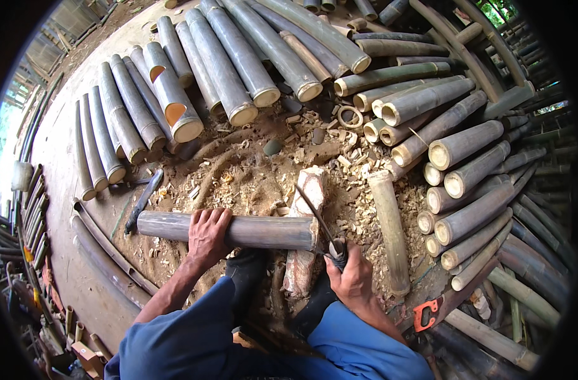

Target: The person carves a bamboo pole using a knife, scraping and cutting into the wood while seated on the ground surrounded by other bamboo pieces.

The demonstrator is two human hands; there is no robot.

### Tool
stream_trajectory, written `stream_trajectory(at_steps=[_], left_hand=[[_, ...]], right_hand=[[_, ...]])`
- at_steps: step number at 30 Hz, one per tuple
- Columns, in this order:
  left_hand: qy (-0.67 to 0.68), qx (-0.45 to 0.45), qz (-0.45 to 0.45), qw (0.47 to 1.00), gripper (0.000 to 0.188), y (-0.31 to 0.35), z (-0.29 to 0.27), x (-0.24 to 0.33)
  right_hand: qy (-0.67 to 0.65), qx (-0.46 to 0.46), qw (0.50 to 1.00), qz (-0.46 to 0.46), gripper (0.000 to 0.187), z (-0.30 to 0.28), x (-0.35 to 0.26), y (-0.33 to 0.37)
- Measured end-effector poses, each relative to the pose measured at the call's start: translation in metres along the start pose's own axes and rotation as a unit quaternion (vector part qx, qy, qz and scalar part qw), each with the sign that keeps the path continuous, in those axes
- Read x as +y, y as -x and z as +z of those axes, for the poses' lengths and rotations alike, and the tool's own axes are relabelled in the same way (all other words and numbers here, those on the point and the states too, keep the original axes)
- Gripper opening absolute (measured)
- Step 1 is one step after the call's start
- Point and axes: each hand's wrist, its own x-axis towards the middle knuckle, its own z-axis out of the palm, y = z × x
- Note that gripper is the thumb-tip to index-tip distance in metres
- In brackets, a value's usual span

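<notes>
A thick grey-brown bamboo section (270,232) lies sideways in front of me, its right end resting across a pale, chopped wooden block (300,272). From above, my left hand (210,235) grips the bamboo near its middle. My right hand (352,275) is closed around the dark handle of a knife (313,208). The knife's blade slants up and left, beside the bamboo's cut right end; whether it touches the rim I cannot tell. My dark shoes are partly hidden under the bamboo.
Wood chips (355,171) cover the ground around the block. Long bamboo sections (235,63) lie in rows ahead, with a stack of bamboo (469,180) at the right. Another pole (390,234) lies right of the block. A saw with an orange handle (426,313) is at lower right.
</notes>
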Motion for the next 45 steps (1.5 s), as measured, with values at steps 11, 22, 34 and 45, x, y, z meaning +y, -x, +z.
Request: stream_trajectory(at_steps=[11,22,34,45], left_hand=[[0.015,0.000,-0.007,1.000,0.077,0.002,-0.003,0.000],[0.012,0.006,-0.013,1.000,0.077,0.004,-0.001,0.000],[0.034,-0.035,-0.019,0.999,0.072,-0.004,-0.010,-0.003],[0.032,-0.041,-0.012,0.999,0.069,-0.007,-0.014,-0.004]], right_hand=[[-0.029,0.057,0.997,-0.039,0.030,0.006,0.000,0.008],[-0.027,-0.005,0.999,0.021,0.038,-0.007,-0.007,0.007],[-0.013,-0.012,1.000,0.004,0.033,-0.006,-0.013,0.002],[-0.036,-0.025,0.999,0.031,0.033,-0.005,-0.009,0.003]])
